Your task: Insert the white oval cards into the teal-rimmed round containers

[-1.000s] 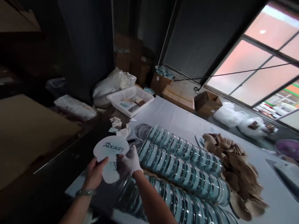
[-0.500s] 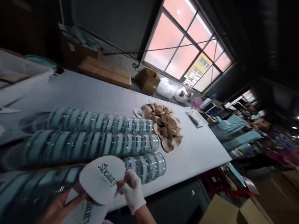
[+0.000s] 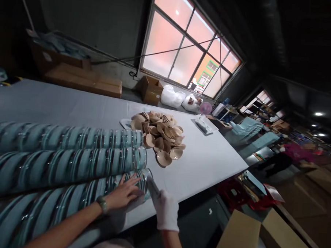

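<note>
Three long rows of clear round cases with teal inserts (image 3: 70,160) lie overlapped on a grey table (image 3: 208,158). My bare left hand (image 3: 122,193), with a bracelet on its wrist, rests with fingers spread on the right end of the nearest row. My right hand (image 3: 164,208) wears a white glove and sits at the last case (image 3: 144,176) of that row, its fingers touching the case's edge. The white card is out of view.
A heap of tan round puffs (image 3: 161,134) lies past the rows' right end. A small tray (image 3: 205,124) sits further right. Cardboard boxes (image 3: 150,88) and white bags (image 3: 173,97) line the window wall. Brown boxes (image 3: 240,237) stand below the table edge. Another person (image 3: 296,153) works far right.
The view swung right along the table. The white "beauty" card that both hands held is gone from view, and both hands have come down to the end of the nearest row of cases.
</note>
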Motion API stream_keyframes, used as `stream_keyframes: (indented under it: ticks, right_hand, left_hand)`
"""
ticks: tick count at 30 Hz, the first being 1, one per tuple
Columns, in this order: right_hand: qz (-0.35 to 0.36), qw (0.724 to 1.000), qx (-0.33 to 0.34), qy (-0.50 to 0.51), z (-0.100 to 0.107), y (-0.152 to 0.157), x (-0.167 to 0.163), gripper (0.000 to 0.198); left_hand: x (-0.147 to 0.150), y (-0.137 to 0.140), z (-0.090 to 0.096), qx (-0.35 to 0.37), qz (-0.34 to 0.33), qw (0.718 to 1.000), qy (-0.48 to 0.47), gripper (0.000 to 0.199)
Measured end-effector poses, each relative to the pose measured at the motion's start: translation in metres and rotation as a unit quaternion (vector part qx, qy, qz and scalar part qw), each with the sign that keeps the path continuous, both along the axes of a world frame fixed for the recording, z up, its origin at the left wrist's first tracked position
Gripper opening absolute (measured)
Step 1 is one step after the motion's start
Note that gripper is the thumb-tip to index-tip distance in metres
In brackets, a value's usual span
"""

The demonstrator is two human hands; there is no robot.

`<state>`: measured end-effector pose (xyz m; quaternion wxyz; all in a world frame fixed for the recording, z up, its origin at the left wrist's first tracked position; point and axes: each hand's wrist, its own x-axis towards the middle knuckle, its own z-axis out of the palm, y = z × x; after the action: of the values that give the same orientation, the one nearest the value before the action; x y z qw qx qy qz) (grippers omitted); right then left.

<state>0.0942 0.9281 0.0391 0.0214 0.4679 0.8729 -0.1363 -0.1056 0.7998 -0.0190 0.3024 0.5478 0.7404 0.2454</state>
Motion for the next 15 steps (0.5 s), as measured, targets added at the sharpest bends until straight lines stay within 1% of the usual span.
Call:
stream_keyframes:
  ticks: [1,3,5,7,9,11,15]
  right_hand:
    - [0.015,1.0,-0.001,-0.022,-0.007,-0.001,-0.01,0.021]
    - [0.045,0.998,-0.021,-0.046,-0.021,0.003,-0.03,0.026]
    - [0.077,0.995,-0.057,-0.038,-0.036,0.015,-0.047,0.031]
    - [0.093,0.992,-0.089,-0.01,-0.05,0.03,-0.056,0.034]
    - [0.1,0.988,-0.117,0.024,-0.065,0.042,-0.055,0.033]
    - [0.102,0.983,-0.144,0.049,-0.079,0.046,-0.048,0.029]
    - [0.092,0.973,-0.185,0.103,-0.109,0.037,-0.043,0.029]
  left_hand:
    - [0.0,0.011,-0.002,-0.027,-0.017,0.999,0.031,0.032]
    - [-0.002,0.022,-0.005,-0.063,-0.037,0.995,0.073,0.028]
    - [-0.004,0.023,-0.007,-0.076,-0.049,0.992,0.093,0.029]
    - [-0.005,0.021,-0.007,-0.081,-0.048,0.991,0.09,0.029]
    - [-0.007,0.02,-0.007,-0.08,-0.043,0.993,0.075,0.027]
    - [-0.008,0.021,-0.006,-0.082,-0.037,0.994,0.061,0.028]
    - [-0.012,0.023,-0.001,-0.087,-0.013,0.996,0.028,0.033]
